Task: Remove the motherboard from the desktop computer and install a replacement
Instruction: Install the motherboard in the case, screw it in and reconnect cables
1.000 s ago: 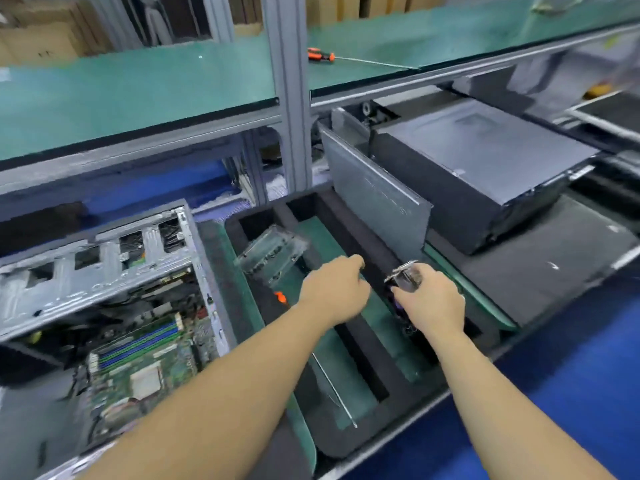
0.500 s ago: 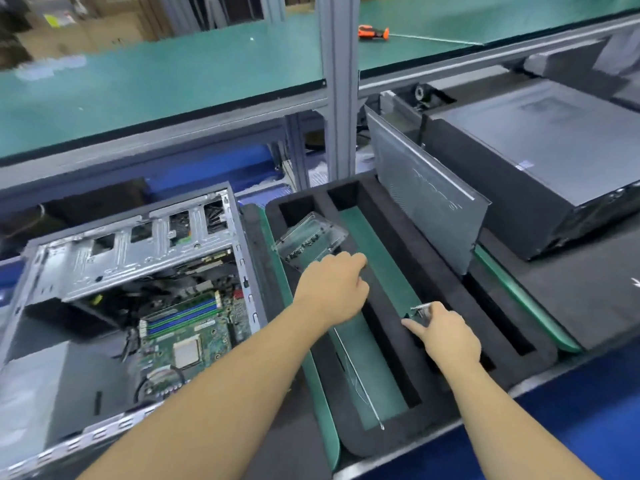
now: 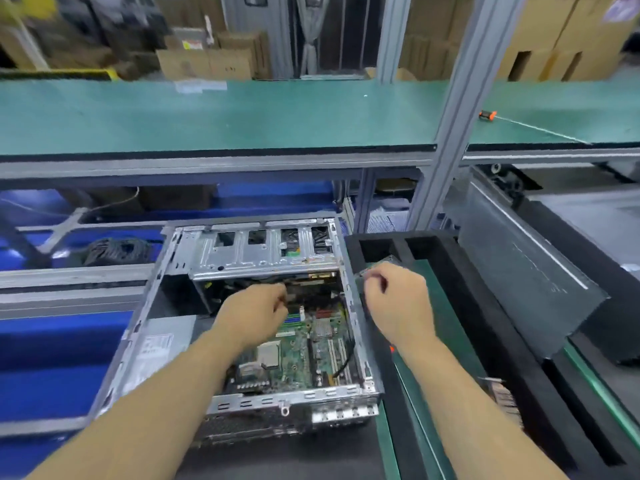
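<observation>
The open desktop case (image 3: pixel 180 306) lies on its side in front of me. Inside it sits the green motherboard (image 3: pixel 298 355), with its CPU socket and slots showing. My left hand (image 3: pixel 252 317) is inside the case over the board's far end with curled fingers. Its fingertips are blurred, so any hold is unclear. My right hand (image 3: pixel 398 303) hovers over the case's right wall, fingers curled, with nothing visible in it.
A black foam tray (image 3: pixel 433 244) to the right of the case holds a clear plastic piece (image 3: pixel 384 263), an orange-handled screwdriver (image 3: pixel 392 348) and an expansion card (image 3: pixel 502 396). A grey side panel (image 3: pixel 519 282) leans beyond it. A green shelf (image 3: pixel 207 116) and aluminium post (image 3: pixel 446 133) stand ahead.
My view swung left from the foam tray to the case. The right hand left the small card in the tray and came back empty. The left hand moved from the tray into the case.
</observation>
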